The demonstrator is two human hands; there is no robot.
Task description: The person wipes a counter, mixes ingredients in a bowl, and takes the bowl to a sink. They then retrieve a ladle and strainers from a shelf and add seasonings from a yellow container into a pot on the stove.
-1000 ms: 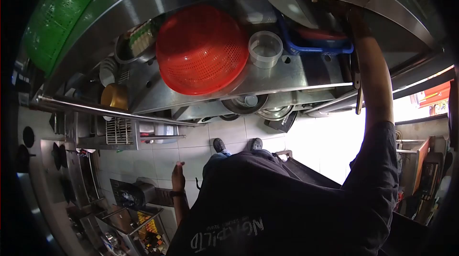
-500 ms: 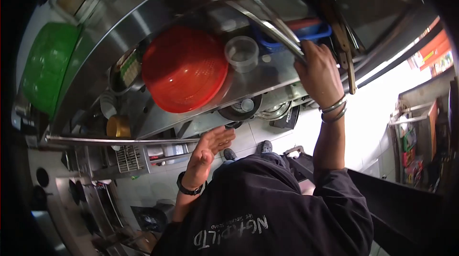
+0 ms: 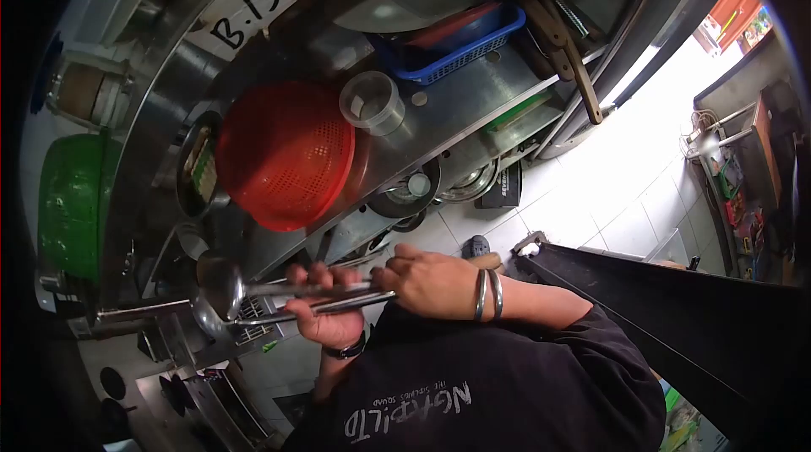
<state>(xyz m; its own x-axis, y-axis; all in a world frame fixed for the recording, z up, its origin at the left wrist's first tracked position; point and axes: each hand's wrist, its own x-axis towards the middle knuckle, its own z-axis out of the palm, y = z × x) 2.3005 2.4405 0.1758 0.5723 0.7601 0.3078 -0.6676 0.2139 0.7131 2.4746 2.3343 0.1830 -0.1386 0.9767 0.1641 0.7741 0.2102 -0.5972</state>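
Observation:
Two metal ladles (image 3: pixel 221 290) lie almost level in front of my chest, their bowls pointing left. My right hand (image 3: pixel 431 283), with two bangles on its wrist, is closed round the ends of their handles. Further along the handles is my left hand (image 3: pixel 329 317), which wears a black watch; its fingers curl about the shafts, slightly blurred. The bowls are close together and partly overlap. Above my hands, a red plastic colander (image 3: pixel 287 156) rests on the steel shelf (image 3: pixel 414 135), beside a clear plastic tub (image 3: pixel 372 103).
A blue basket (image 3: pixel 465 51) and wooden-handled tools (image 3: pixel 579 80) occupy the shelf's right part. An oval dish (image 3: pixel 200 165) is left of the colander. A green tub (image 3: pixel 80 207) stands far left. Pans (image 3: pixel 410 194) sit on the lower level; a dark panel (image 3: pixel 642 300) runs along my right.
My right hand has come down from the shelf, bringing the ladles to my chest. My left hand, free before, has closed round their shafts. The view has turned and shifted.

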